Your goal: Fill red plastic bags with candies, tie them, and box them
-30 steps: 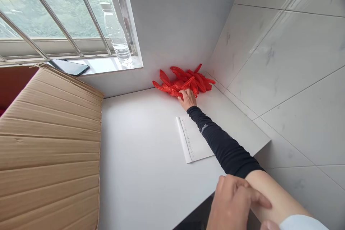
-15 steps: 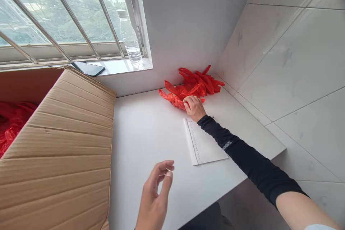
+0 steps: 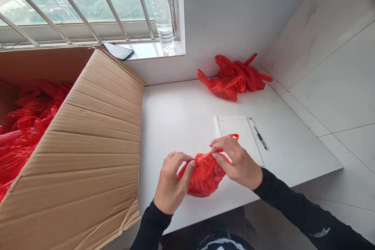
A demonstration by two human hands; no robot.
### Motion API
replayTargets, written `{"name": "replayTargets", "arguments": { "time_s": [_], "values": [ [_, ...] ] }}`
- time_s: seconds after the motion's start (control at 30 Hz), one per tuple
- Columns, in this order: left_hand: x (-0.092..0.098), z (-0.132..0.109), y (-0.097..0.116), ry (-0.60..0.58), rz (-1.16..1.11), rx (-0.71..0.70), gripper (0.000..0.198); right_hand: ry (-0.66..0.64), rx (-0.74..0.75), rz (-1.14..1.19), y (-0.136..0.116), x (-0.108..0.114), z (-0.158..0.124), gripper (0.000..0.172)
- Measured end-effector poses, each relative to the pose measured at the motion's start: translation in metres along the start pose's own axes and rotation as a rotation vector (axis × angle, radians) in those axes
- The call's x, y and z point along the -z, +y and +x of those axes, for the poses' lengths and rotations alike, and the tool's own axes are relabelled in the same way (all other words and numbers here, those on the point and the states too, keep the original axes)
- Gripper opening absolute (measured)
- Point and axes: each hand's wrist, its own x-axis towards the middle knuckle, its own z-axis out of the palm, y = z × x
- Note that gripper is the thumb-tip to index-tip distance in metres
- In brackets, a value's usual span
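Observation:
A crumpled red plastic bag [image 3: 205,175] is held between both hands above the near edge of the white table [image 3: 181,113]. My left hand [image 3: 172,183] pinches its left side with fingers closed. The bag's top, by a handle loop, is gripped by my right hand [image 3: 237,162]. A pile of more red plastic bags [image 3: 234,78] lies at the table's far corner against the wall.
A big open cardboard box [image 3: 88,152] stands at the left with several red bags [image 3: 26,121] inside. White paper [image 3: 243,136] and a pen [image 3: 258,133] lie just beyond my hands. A water bottle [image 3: 160,11] and a phone [image 3: 118,50] rest on the windowsill.
My right hand pulled one red bag from the far pile back to the table's near edge. My left hand came in and took hold of the bag too. The view turned left.

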Motion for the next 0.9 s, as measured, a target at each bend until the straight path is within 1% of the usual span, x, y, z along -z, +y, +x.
{"name": "replayTargets", "arguments": {
  "time_s": [0.1, 0.2, 0.3, 0.37, 0.43, 0.53, 0.6, 0.67, 0.7, 0.77, 0.8, 0.83, 0.9],
  "values": [
    [-0.004, -0.009, 0.001, -0.048, -0.058, 0.08, 0.021, -0.026, -0.032, -0.012, -0.005, -0.008, -0.011, 0.018],
    [-0.007, -0.016, 0.006, -0.06, -0.105, 0.139, 0.025, -0.044, 0.008, -0.058, -0.009, -0.02, -0.018, 0.025],
    [-0.007, -0.02, 0.01, -0.049, -0.125, 0.182, 0.026, -0.036, 0.023, -0.095, -0.01, -0.027, -0.02, 0.018],
    [-0.004, -0.024, 0.008, -0.021, -0.127, 0.211, 0.027, -0.035, 0.016, -0.099, -0.007, -0.024, -0.022, 0.017],
    [0.004, -0.03, 0.001, 0.033, -0.126, 0.245, 0.028, -0.009, -0.02, -0.122, -0.002, -0.016, -0.026, 0.017],
    [0.017, -0.04, -0.014, 0.121, -0.137, 0.291, 0.026, 0.051, -0.151, -0.138, 0.005, -0.001, -0.036, 0.011],
    [0.02, -0.045, -0.02, 0.154, -0.154, 0.3, 0.024, 0.052, -0.238, -0.089, 0.006, 0.005, -0.043, 0.011],
    [0.017, -0.048, -0.018, 0.178, -0.173, 0.281, 0.024, 0.037, -0.283, -0.03, 0.002, 0.005, -0.046, 0.015],
    [0.013, -0.047, -0.015, 0.189, -0.165, 0.247, 0.029, 0.03, -0.289, -0.014, -0.002, 0.003, -0.046, 0.018],
    [0.005, -0.044, -0.004, 0.178, -0.104, 0.146, 0.041, 0.003, -0.278, -0.009, -0.009, -0.001, -0.043, 0.028],
    [0.002, -0.042, 0.001, 0.16, -0.067, 0.095, 0.04, -0.014, -0.26, -0.011, -0.012, -0.003, -0.04, 0.03],
    [0.0, -0.04, 0.004, 0.143, -0.037, 0.057, 0.033, -0.025, -0.238, -0.011, -0.015, -0.004, -0.038, 0.029],
    [0.0, -0.037, 0.007, 0.148, -0.024, 0.042, 0.01, -0.019, -0.216, -0.003, -0.018, -0.004, -0.034, 0.012]
  ]
}}
